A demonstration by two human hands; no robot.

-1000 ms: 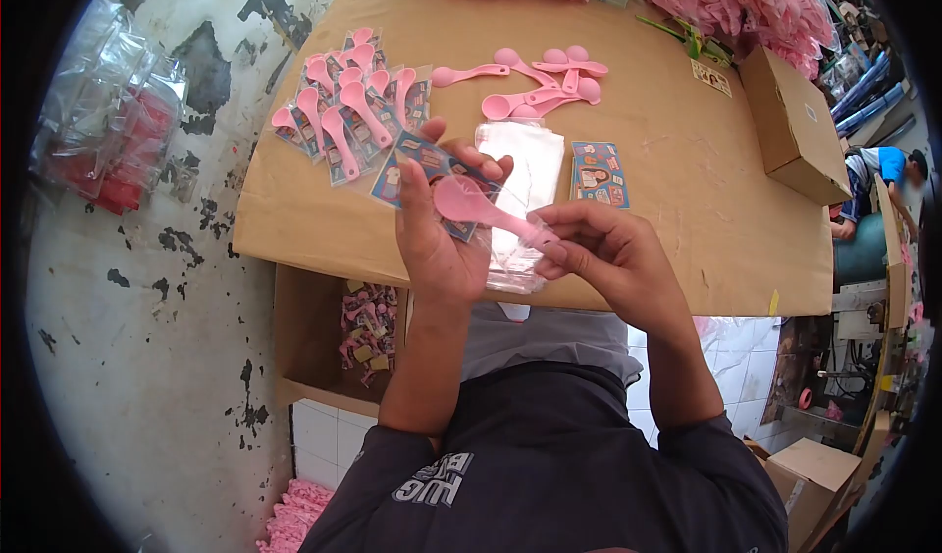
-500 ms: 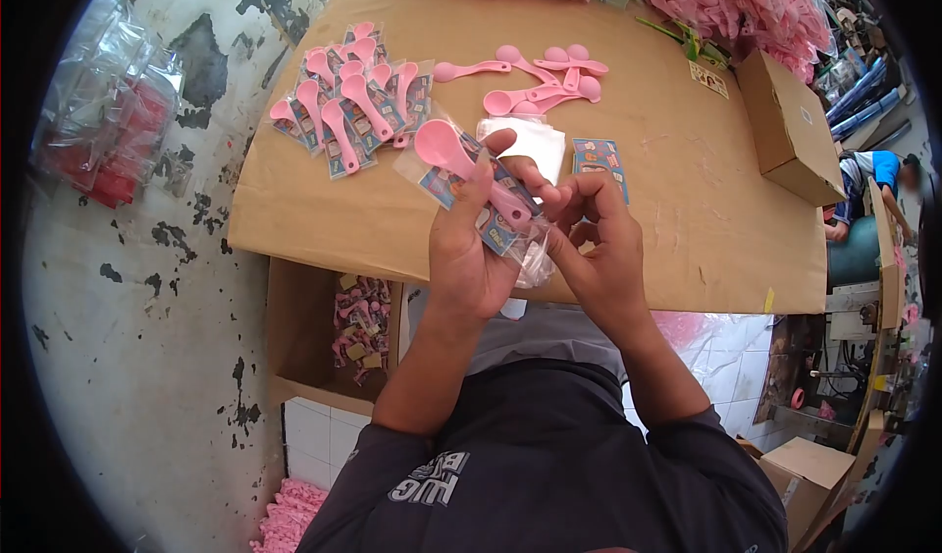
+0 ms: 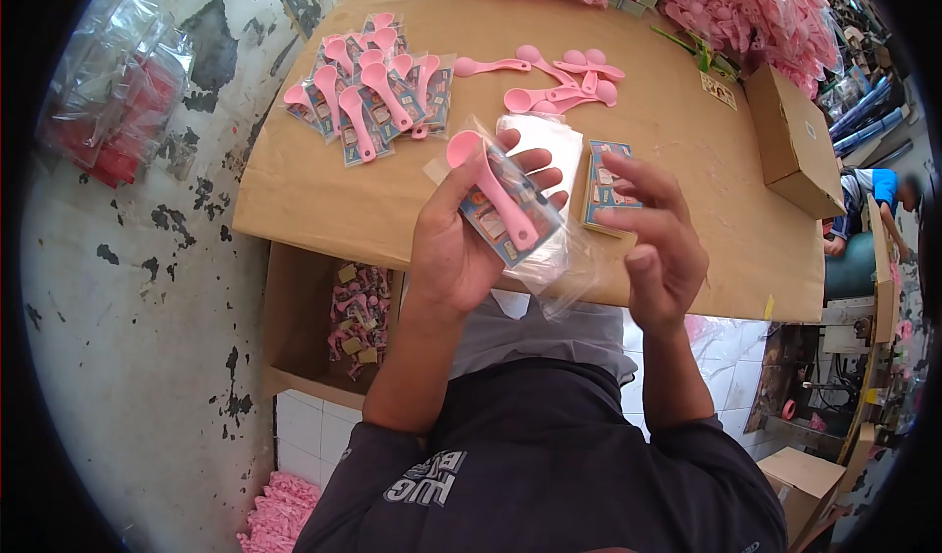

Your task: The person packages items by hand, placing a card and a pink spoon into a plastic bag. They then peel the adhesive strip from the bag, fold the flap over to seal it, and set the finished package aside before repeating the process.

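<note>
My left hand (image 3: pixel 446 254) grips a bagged spoon (image 3: pixel 502 198): a pink measuring spoon with a blue printed card inside a clear plastic bag. The bag's loose end hangs down to the right. My right hand (image 3: pixel 659 249) is apart from it, fingers spread and holding nothing, just in front of a stack of printed cards (image 3: pixel 608 180). Clear plastic bags (image 3: pixel 554 146) lie in a pile behind my left hand. Farther back are several loose pink spoons (image 3: pixel 549 97). To the left, packed spoons (image 3: pixel 378 92) overlap in a heap.
Large bags of pink spoons (image 3: pixel 751 13) and a cardboard box (image 3: pixel 795 141) stand at the table's right back. Below the left edge, an open carton (image 3: pixel 299 308) holds packed pieces. Plastic bags (image 3: pixel 123 102) hang on the left wall. Another person (image 3: pixel 883 190) is at far right.
My right hand has let go of the bag and moved right, its fingers opening. The bagged spoon stays in my left hand, its loose end now hanging free.
</note>
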